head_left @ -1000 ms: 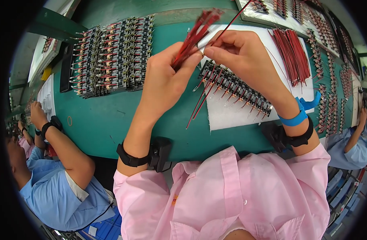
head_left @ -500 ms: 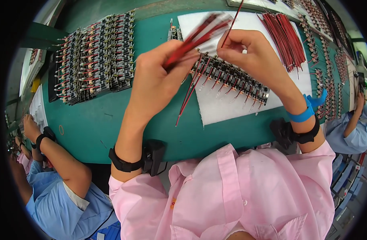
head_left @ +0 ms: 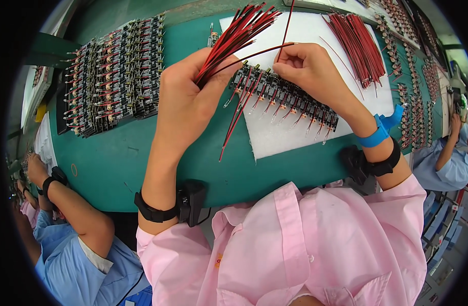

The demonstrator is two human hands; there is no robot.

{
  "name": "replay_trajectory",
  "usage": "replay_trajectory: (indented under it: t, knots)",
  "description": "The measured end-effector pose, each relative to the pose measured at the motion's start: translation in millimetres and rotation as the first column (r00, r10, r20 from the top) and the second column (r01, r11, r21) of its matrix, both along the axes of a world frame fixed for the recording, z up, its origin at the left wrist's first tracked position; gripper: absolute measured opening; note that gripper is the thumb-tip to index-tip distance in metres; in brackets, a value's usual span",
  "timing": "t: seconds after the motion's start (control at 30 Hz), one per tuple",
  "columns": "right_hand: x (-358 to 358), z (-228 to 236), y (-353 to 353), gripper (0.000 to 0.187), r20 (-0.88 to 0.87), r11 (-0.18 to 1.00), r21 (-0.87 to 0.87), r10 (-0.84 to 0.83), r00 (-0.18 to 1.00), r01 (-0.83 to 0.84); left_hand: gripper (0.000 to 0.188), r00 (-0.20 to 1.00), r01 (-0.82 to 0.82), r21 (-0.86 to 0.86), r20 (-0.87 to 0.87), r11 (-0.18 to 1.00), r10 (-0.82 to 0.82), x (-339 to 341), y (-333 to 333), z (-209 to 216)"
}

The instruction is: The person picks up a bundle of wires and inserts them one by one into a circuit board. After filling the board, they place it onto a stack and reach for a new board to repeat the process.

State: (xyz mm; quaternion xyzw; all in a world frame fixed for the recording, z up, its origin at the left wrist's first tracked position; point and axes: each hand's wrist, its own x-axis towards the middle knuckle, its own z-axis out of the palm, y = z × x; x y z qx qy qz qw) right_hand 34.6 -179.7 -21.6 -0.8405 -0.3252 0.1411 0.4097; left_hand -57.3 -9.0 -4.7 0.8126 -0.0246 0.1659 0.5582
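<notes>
The left hand squeezes a bunch of red wires. The right hand pinches one wire; it could slip or tangle.

Both forearms come up from the lower edge, sleeves pink, black band on each wrist, right wrist also has a blue strap. Left hand is raised, back of hand to the camera, fingers curled in a closed grip, thumb tip pointing right. Right hand sits just to its right, fingertips pinched together, knuckles up, wrist bent slightly down.
</notes>
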Motion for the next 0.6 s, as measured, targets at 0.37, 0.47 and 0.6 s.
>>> replay_trajectory:
  t: [0.37,0.47,0.6]
  knots:
    - [-5.1,-1.2,0.3,0.014,0.052,0.999,0.017,-0.053,0.997,0.052,0.013,1.000,-0.016,-0.014,0.004,1.000,0.016,0.1,-0.1,-2.1]
    - [-4.8,-3.0,0.1,0.014,0.071,0.998,0.028,-0.054,0.996,0.052,0.013,1.000,-0.023,-0.004,0.001,1.000,0.023,-0.5,-0.1,-1.0]
    - [-5.3,-3.7,0.8,0.014,0.065,0.998,0.042,-0.046,0.997,0.043,0.013,0.999,-0.034,0.011,-0.020,0.999,0.034,-2.5,1.6,0.2]
